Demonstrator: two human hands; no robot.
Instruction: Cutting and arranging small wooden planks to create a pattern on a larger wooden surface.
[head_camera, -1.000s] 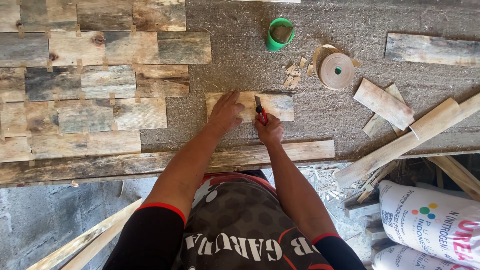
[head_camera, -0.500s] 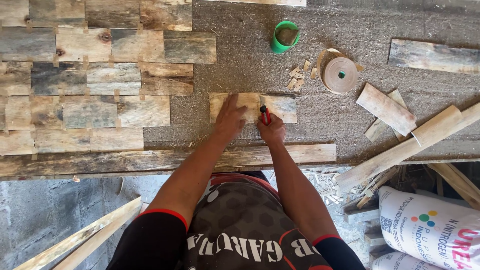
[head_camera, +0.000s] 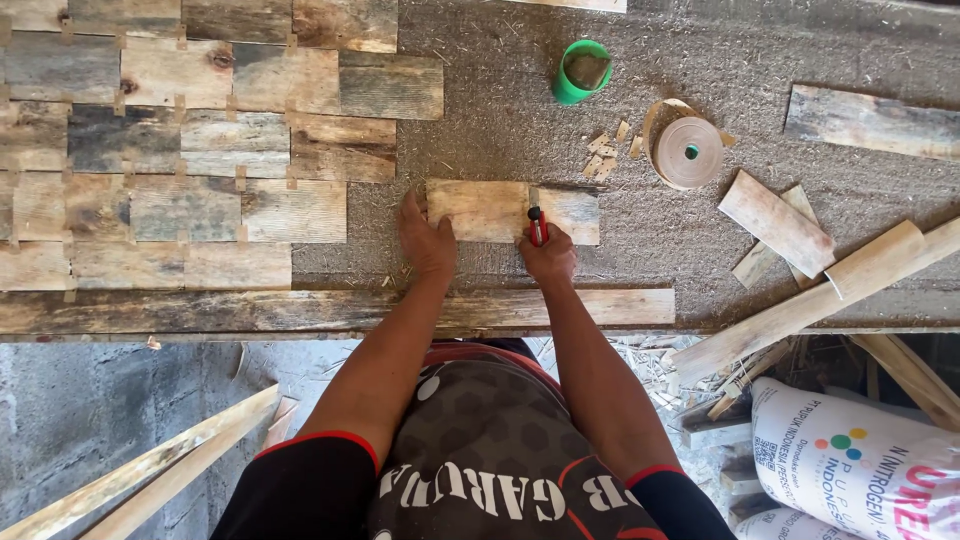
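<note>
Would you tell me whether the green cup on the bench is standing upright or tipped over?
Upright: the green cup shows its round open mouth straight to the overhead camera, base on the bench.

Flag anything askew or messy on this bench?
No damage stands out, but some clutter. Loose wood offcuts lie crisscrossed right of the tape roll, small chips scattered beside it. The right hand holds a red tool on the plank; the left hand pins its left end.

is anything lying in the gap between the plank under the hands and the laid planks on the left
Nothing visible does. The wood plank is already under the left hand, and only bare mat with scattered wood fibres separates it from the laid planks.
</note>
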